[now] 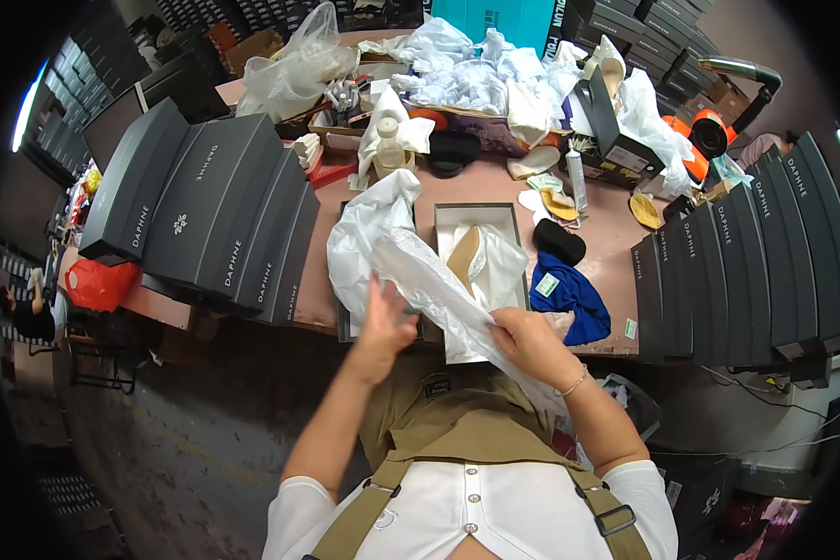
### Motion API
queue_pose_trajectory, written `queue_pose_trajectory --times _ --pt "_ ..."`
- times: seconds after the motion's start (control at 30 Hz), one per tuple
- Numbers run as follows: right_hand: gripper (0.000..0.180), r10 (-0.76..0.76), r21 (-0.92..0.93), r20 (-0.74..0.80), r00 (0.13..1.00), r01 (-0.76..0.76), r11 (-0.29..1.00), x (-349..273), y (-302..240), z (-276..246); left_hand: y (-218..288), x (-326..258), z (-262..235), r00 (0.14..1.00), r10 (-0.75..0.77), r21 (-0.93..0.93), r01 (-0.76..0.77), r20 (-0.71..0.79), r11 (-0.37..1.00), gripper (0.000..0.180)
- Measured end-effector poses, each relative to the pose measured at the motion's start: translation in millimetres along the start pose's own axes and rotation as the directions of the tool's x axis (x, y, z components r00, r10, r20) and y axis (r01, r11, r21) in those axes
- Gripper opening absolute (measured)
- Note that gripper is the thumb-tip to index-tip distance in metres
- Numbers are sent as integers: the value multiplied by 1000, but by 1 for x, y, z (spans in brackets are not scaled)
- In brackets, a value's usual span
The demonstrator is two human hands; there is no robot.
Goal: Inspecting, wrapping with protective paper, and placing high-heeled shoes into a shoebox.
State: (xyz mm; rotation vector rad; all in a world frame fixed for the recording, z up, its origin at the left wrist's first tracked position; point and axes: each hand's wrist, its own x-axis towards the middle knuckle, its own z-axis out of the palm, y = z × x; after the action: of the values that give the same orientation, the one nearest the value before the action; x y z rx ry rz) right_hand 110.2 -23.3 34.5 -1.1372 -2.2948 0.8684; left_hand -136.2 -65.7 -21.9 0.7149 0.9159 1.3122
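Observation:
A long strip of crumpled white tissue paper (429, 275) stretches diagonally in front of me. My right hand (532, 343) is closed on its lower right end. My left hand (383, 327), slightly blurred, has its fingers apart beside the paper's left part and seems to hold nothing. Under the strip stands an open shoebox (477, 211) with a pale inside. In it a beige shoe (464, 254) lies partly wrapped in white paper. Left of it, more white paper mostly covers a dark box part (347, 323); whether that is a lid or a box is hidden.
Stacks of dark shoeboxes stand at the left (210, 205) and right (742, 261) of the table. A blue cloth (574, 297) and a black pad (558, 243) lie right of the open box. Behind are a clear bottle (389, 149), heaped tissue (481, 70) and an orange device (709, 135).

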Motion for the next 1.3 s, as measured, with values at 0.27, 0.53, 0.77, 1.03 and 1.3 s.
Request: queue_pose_trajectory --times 0.27,0.53,0.77,1.03,1.3 --pt "11 -113 77 95 989 106 991 -19 -20 0 -16 20 37 954 -38 -653 233 298 720 70" --pt "15 105 91 112 988 -116 989 -12 10 -9 -12 20 -10 888 168 96 -140 -429 985 23" --pt "22 -88 -50 52 995 91 995 10 88 63 7 8 -38 793 325 -54 -409 -515 911 10" --pt "25 198 -78 212 957 -186 980 45 72 43 13 -2 -48 674 535 296 -447 -508 844 14" --pt "12 -207 -390 19 978 198 899 38 -30 -14 68 31 -27 954 296 714 -173 -50 679 30"
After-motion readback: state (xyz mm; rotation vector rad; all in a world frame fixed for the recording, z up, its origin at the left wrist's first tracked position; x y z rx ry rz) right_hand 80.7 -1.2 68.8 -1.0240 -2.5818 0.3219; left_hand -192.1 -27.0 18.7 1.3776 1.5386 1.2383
